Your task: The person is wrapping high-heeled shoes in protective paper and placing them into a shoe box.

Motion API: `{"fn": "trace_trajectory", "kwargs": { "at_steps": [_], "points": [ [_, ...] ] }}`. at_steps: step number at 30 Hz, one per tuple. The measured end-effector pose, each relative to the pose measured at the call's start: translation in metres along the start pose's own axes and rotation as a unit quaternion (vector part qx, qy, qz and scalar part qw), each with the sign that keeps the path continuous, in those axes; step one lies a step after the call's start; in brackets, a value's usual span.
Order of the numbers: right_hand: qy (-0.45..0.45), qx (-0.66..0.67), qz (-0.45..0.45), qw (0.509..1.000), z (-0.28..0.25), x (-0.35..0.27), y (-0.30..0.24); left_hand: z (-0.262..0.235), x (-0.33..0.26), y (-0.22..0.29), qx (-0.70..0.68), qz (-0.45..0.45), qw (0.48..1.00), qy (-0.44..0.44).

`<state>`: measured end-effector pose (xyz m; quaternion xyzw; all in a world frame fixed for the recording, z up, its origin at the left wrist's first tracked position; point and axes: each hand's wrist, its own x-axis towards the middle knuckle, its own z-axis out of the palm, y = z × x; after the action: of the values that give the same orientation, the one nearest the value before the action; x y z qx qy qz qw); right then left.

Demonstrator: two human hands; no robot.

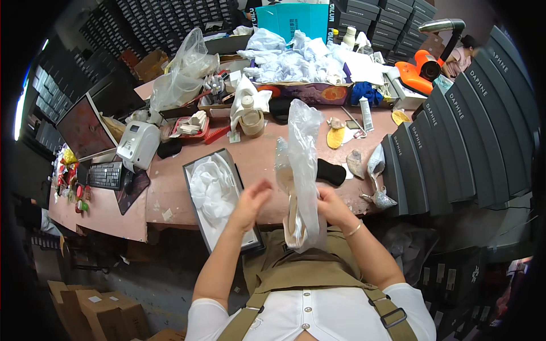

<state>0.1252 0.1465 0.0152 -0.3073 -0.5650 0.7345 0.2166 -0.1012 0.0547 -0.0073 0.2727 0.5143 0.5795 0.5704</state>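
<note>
My right hand [334,208] is closed on the edge of a translucent plastic bag [305,142], held upright in front of me. A pale shoe with a glittery toe [282,162] hangs against the bag's left side; whether it is inside the bag I cannot tell. My left hand [251,204], slightly blurred, is open with fingers stretched toward the shoe and touches nothing. Beside it lies an open grey shoebox [187,173] with crumpled white tissue paper [215,181] in it. A silver glittery heeled shoe [379,196] rests at the table's right.
Grey shoeboxes [435,148] are stacked along the right. A black oval item [331,173] lies behind the bag. Farther back are a jar [252,122], an orange tool [414,77] and a carton of white paper [301,59]. A label printer [138,143] and monitor [85,131] stand left.
</note>
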Motion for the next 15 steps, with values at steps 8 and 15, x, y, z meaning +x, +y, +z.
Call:
{"fn": "trace_trajectory", "kwargs": {
  "at_steps": [8,15],
  "points": [
    [0.075,-0.355,-0.187,0.913,-0.011,-0.065,-0.049,0.070,-0.027,-0.074,-0.305,-0.041,0.948,-0.075],
    [0.170,-0.649,-0.221,0.708,-0.021,-0.043,-0.074,0.015,-0.092,-0.013,-0.170,-0.208,0.932,-0.245]
  ]
}}
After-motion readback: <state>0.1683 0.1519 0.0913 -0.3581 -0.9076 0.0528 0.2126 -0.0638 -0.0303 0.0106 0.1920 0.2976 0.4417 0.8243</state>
